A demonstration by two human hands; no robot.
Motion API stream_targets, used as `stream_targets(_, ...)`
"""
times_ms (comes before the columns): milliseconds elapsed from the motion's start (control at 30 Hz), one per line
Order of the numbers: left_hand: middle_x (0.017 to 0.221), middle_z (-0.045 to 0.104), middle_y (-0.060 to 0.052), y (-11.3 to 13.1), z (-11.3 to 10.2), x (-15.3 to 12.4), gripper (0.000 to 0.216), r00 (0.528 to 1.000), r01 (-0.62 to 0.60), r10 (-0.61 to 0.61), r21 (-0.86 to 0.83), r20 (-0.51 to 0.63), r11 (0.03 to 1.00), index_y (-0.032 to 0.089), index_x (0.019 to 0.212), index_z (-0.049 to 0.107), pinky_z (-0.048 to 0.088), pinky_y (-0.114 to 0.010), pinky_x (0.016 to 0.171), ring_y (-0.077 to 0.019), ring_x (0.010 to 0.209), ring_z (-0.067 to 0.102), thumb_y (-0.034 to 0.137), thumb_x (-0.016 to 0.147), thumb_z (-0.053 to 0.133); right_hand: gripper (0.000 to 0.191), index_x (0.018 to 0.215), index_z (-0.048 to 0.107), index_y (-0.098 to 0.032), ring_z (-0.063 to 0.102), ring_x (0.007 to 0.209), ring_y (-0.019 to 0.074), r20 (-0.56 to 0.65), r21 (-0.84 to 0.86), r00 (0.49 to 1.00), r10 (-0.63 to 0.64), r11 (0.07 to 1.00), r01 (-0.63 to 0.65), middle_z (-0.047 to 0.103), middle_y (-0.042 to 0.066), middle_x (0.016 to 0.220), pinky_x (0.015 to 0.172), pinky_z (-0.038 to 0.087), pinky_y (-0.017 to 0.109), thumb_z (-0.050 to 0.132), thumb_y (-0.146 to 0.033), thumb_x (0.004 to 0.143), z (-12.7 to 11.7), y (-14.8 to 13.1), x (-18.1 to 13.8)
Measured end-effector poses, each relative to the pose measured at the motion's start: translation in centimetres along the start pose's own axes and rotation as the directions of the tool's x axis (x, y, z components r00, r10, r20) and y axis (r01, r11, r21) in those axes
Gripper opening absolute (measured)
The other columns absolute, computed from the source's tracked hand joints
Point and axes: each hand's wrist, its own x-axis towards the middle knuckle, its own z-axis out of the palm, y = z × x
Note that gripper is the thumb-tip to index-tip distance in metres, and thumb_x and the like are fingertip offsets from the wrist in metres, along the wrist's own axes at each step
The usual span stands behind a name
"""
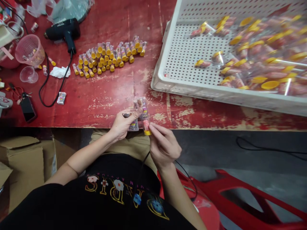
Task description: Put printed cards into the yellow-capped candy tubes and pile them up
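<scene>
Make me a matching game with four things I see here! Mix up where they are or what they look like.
Things:
1. Small capped tube
2. White crate
3. Pink basket
4. Heat gun

Clues:
A. Black, lying on the red table with a cord at its handle
B. Pinched near its yellow end by the right hand
C. Full of little holes, near the phone
D. Holding lots of yellow-topped tubes

Pairs: 1-B, 2-D, 3-C, 4-A

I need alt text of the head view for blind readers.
A person's left hand holds printed plastic wrapping and the right hand a yellow-capped tube at a red table. Similar tubes, a black heat gun and a white perforated tray lie beyond.
</scene>
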Motion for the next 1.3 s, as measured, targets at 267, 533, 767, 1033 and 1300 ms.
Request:
stream_targets(267, 0.068, 0.068, 0.000, -0.6, 0.1, -0.1, 0.044, 0.999, 0.037, -0.037, 0.010, 0.014, 0.999, 0.012, 0.074, 0.066, 0.054, -0.023, 0.062, -0.0098, 0.057, 0.064, 0.044, 0.060, 0.093, 0.047, 0.131, 0.068, -0.032, 0.071, 0.112, 0.0212, -0.051, 0.159, 0.980, 0.193, 0.970, -0.183, 0.069, 0.008, 0.129, 0.091, 0.062, 0.037, 0.071, -0.016, 0.087, 1.2, -0.3, 1.0)
stream_targets(533, 0.072, 0.071, -0.002, -0.5, 0.4, 0.2, 0.058, 0.999, 0.019, -0.020, 0.007, 0.047, 1.000, 0.011, 0.081, 0.069, 0.057, -0.025, 0.058, -0.0116, 0.056, 0.066, 0.053, 0.051, 0.095, 0.035, 0.113, 0.078, -0.032, 0.074, 0.094, 0.0195, -0.103, 0.080, 0.995, 0.003, 0.997, 0.005, 0.079, 0.003, 0.103, 0.086, 0.060, 0.040, 0.072, -0.011, 0.086, 2.1, 0.2, 4.2)
stream_targets(767, 0.078, 0.072, -0.002, 0.0, -0.1, 1.7, 0.058, 0.999, 0.020, -0.019, -0.043, 0.033, 0.999, 0.011, 0.084, 0.071, 0.059, -0.026, 0.063, -0.0116, 0.062, 0.067, 0.052, 0.051, 0.095, 0.026, 0.103, 0.080, -0.030, 0.074, 0.087, 0.0189, -0.131, 0.067, 0.991, 0.023, 0.998, -0.014, 0.080, 0.003, 0.095, 0.080, 0.060, 0.038, 0.075, -0.013, 0.084, 3.9, 1.0, 5.7)
stream_targets(1033, 0.077, 0.070, -0.001, 1.2, -1.1, 4.2, 0.042, 0.994, 0.079, -0.087, -0.135, -0.060, 0.988, 0.011, 0.085, 0.069, 0.058, -0.023, 0.060, -0.0096, 0.060, 0.065, 0.042, 0.066, 0.091, 0.016, 0.099, 0.081, -0.023, 0.075, 0.090, 0.0192, -0.081, 0.151, 0.971, 0.225, 0.966, -0.211, 0.080, 0.006, 0.095, 0.085, 0.061, 0.037, 0.075, -0.022, 0.084, 6.4, 2.3, 6.6)
stream_targets(1300, 0.081, 0.076, -0.009, 3.1, -3.5, 6.1, 0.010, 0.952, 0.125, -0.229, -0.426, -0.203, 0.896, 0.008, 0.091, 0.070, 0.063, -0.032, 0.076, -0.0153, 0.070, 0.074, 0.011, 0.093, 0.061, 0.021, 0.101, 0.077, -0.017, 0.071, 0.093, 0.0193, -0.103, 0.136, 0.977, 0.188, 0.975, -0.174, 0.077, 0.008, 0.100, 0.088, 0.058, 0.039, 0.068, -0.029, 0.086, 17.3, 11.6, 20.7)
